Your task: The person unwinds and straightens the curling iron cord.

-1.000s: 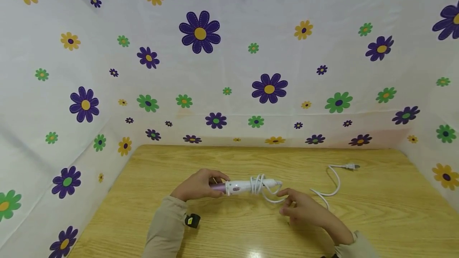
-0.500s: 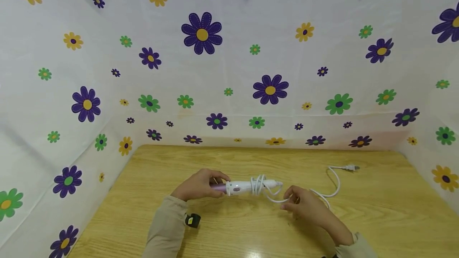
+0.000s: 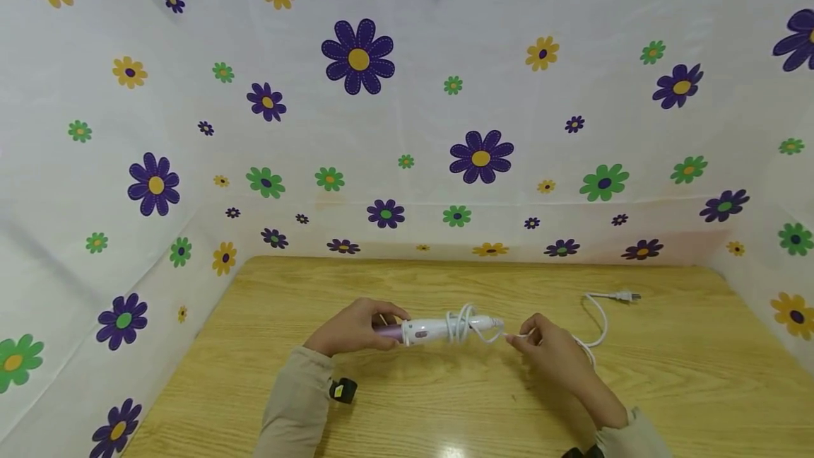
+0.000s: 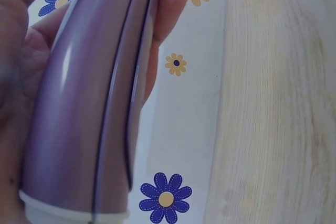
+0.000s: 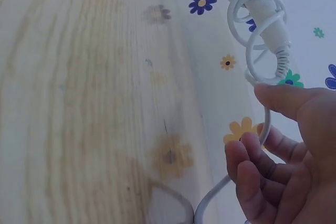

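My left hand (image 3: 359,329) grips the purple barrel (image 4: 79,93) of a white-and-purple hair styling tool (image 3: 427,331), held level over the table. White cord (image 3: 459,325) is looped around the tool's handle end. Just right of that end, my right hand (image 3: 556,355) pinches the cord between thumb and fingers. In the right wrist view, the cord (image 5: 266,124) runs from the loops past the thumb of my right hand (image 5: 294,156) and down behind the fingers.
The cord's free part lies on the wooden table (image 3: 407,401), ending in a two-prong plug (image 3: 626,296) at the back right. A black strap (image 3: 344,391) is beside my left sleeve. Flower-patterned cloth (image 3: 407,119) stands behind and at both sides.
My right hand has taken hold of the cord and moved slightly right and up with it. The cord between the tool and that hand has shifted upward. My left hand has hardly moved.
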The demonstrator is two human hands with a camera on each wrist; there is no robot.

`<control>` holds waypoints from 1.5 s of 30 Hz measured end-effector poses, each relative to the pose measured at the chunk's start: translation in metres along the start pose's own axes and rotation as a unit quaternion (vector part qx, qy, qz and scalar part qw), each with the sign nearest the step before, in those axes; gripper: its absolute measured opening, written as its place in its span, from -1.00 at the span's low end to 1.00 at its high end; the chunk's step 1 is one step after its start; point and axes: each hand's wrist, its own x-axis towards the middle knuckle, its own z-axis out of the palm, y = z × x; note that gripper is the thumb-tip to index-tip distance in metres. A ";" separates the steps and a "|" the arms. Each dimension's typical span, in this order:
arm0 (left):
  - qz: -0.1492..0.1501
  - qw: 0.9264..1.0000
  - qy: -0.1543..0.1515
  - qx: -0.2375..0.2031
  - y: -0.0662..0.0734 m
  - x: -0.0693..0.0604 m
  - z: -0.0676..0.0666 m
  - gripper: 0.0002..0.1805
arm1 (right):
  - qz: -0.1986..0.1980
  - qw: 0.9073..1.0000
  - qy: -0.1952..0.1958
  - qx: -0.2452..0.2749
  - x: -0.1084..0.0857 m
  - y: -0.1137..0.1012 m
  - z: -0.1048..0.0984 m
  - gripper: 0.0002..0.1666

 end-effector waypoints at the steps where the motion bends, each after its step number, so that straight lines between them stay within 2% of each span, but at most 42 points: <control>1: 0.000 1.000 -0.001 0.001 0.000 0.000 0.000 -0.57 | 0.002 1.000 0.006 0.000 0.000 0.000 -0.001 -0.62; 6: -0.004 1.000 -0.008 0.003 0.001 0.000 0.002 -0.58 | 0.005 0.999 0.019 0.040 -0.001 0.002 -0.008 -0.57; 10: -0.011 1.000 -0.003 0.015 0.001 0.001 0.003 -0.57 | -0.021 0.992 0.000 0.125 -0.006 0.002 -0.019 -0.59; 13: -0.015 1.000 0.005 0.022 0.000 0.001 0.002 -0.56 | -0.055 0.984 -0.023 0.168 -0.012 0.001 -0.031 -0.65; 16: -0.015 1.000 0.008 0.021 0.000 0.001 0.000 -0.56 | -0.090 0.983 -0.021 0.156 -0.017 0.001 -0.045 -0.70; 21: -0.015 1.000 0.009 0.015 -0.002 0.001 0.000 -0.56 | -0.126 0.985 0.012 0.120 -0.021 0.010 -0.066 -0.83; 25: -0.014 1.000 0.010 0.004 -0.005 0.001 0.000 -0.56 | -0.131 0.988 0.020 0.082 -0.024 0.022 -0.081 -0.89; 30: -0.013 1.000 0.018 -0.001 -0.010 0.000 -0.002 -0.57 | -0.118 0.992 0.009 0.039 -0.029 0.036 -0.093 -0.87; 34: -0.010 1.000 0.026 0.001 -0.011 0.000 -0.002 -0.57 | -0.105 0.993 -0.024 0.041 -0.030 0.044 -0.092 -0.85; 38: -0.014 0.999 0.033 -0.001 -0.010 -0.001 -0.002 -0.57 | -0.121 0.990 -0.061 0.048 -0.029 0.047 -0.082 -0.86; 40: -0.015 0.999 0.037 0.001 -0.009 -0.002 -0.001 -0.57 | -0.129 0.987 -0.080 0.043 -0.026 0.046 -0.077 -0.85; 45: -0.009 0.999 0.042 0.006 -0.009 -0.001 -0.002 -0.55 | -0.112 0.988 -0.109 0.020 -0.020 0.043 -0.069 -0.79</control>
